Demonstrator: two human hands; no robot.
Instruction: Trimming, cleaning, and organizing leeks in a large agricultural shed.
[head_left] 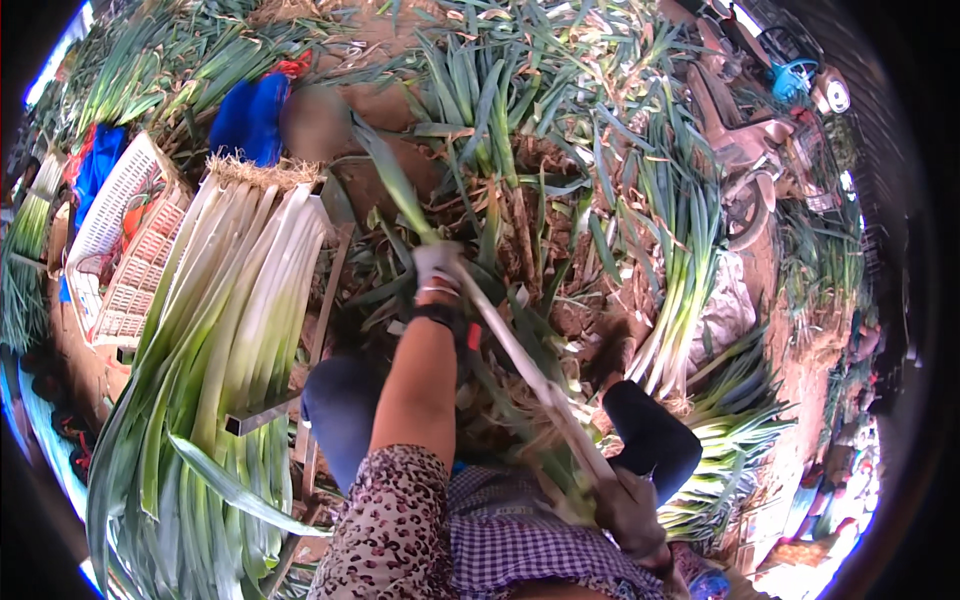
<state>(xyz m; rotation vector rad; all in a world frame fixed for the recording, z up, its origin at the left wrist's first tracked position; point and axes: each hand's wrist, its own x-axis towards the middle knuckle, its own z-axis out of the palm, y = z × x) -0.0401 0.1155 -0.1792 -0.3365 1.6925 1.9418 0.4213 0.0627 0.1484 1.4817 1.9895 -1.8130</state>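
Note:
My left hand (437, 264), in a pale glove, is closed round a long leek (512, 348) where its white stalk meets the green leaves. The green top points up and away, past the left hand. Down at the lower right, my right hand (632, 512), also gloved, grips the same leek near its other end; the fingers are partly blurred. On my left, a large pile of leeks (235, 300) rests on a metal frame (262, 414), roots at the far end and leaves hanging toward me.
More leeks (670, 260) stand and lie in heaps to the right, with another bundle (735, 430) nearer me. Loose leaves litter the ground ahead. Cream plastic baskets (112, 215) stand at the left. A three-wheeled vehicle (745, 140) is parked at the far right. My knees flank the leek.

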